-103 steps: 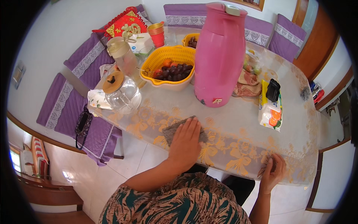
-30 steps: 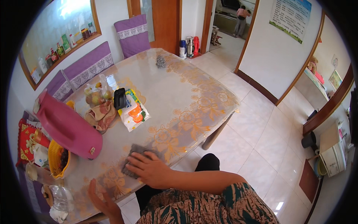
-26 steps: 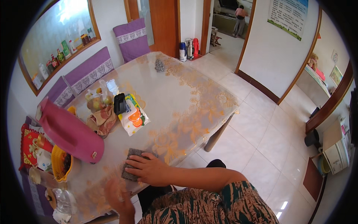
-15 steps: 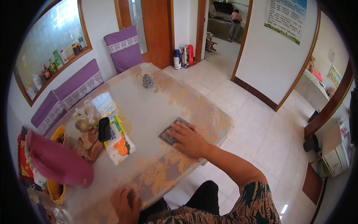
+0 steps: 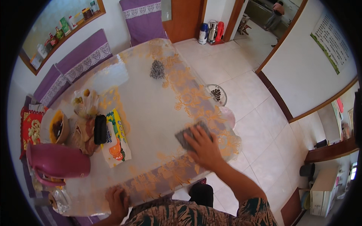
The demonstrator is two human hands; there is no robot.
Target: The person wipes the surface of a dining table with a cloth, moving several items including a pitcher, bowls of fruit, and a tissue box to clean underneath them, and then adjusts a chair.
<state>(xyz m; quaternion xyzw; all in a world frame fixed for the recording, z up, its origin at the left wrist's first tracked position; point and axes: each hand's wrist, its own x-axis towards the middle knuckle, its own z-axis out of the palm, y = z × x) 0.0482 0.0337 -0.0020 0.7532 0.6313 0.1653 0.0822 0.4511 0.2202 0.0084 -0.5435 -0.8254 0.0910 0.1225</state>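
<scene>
Right hand point(image 5: 203, 147) pressed flat, fingers spread, on a grey cloth point(image 5: 185, 135) near the table's point(image 5: 151, 98) right edge — left hand point(image 5: 117, 201) rests open-palmed on the near edge. Orange-and-white snack packet point(image 5: 117, 141) lies well left, black case point(image 5: 100, 129) beside it, pink jug point(image 5: 56, 162) beyond.

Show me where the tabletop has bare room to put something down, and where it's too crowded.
Bare room: the wide middle of the table, between the snack packet and the right hand pressing the grey cloth; also the far part around the small grey bundle. Crowded: the left end, with the pink jug, bowl, bags and black case. The left hand rests on the near edge.
</scene>
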